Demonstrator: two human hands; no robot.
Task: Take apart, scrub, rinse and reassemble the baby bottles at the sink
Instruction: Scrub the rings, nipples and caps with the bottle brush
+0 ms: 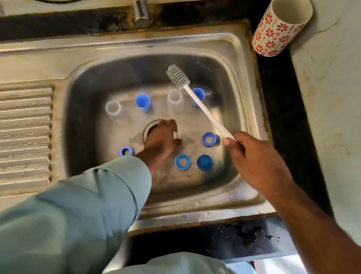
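Reaching down over the drain, the left hand (162,139) curled its fingers, though around what I could not tell. The right hand (254,162) gripped the bottle brush (204,107), its bristles raised beyond both hands. Disassembly looked finished: two clear bottles (175,101), blue caps (143,102) and blue rings (182,162) lay apart around the left hand in the sink (225,193). Scrubbing, rinsing and reassembly seemingly remained.

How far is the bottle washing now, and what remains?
Done: bottles are apart; two clear bodies, blue caps and rings stand separately in the sink. In hand: the right hand holds the brush; the left hand reaches down at the drain. Left: scrubbing, rinsing, reassembly; no water runs.
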